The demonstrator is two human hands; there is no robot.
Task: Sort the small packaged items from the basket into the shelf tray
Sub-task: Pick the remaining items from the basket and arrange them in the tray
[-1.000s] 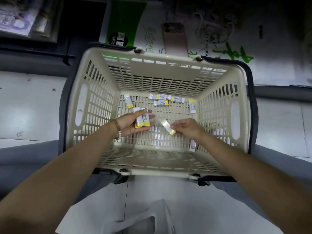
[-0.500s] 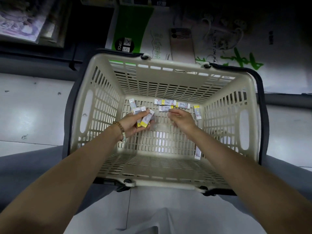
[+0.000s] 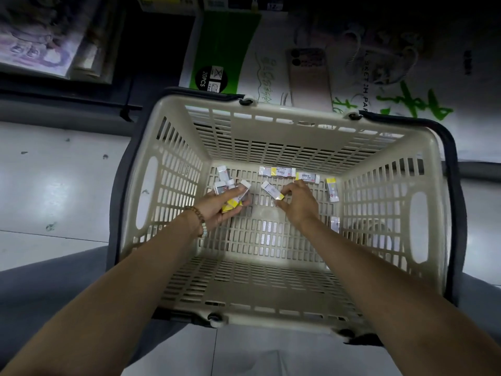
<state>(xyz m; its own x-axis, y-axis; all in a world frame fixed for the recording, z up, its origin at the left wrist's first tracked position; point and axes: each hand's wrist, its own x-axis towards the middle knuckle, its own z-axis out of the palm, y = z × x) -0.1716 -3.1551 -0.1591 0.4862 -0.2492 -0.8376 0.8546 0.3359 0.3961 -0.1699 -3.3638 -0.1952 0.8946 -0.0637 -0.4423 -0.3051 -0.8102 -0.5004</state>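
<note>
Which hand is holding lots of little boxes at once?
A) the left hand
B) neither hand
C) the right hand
A: the left hand grips several small boxes inside the basket, while the right hand pinches only a single box.

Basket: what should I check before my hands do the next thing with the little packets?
1. Right hand pinches one packet: ok.
2. Left hand grips its bundle: ok.
3. Room in the left hand for one more: cannot tell.
4. Basket emptied: not ok, loose packets lie by the far and right walls.
5. Shelf tray ready: cannot tell, out of view.
</note>
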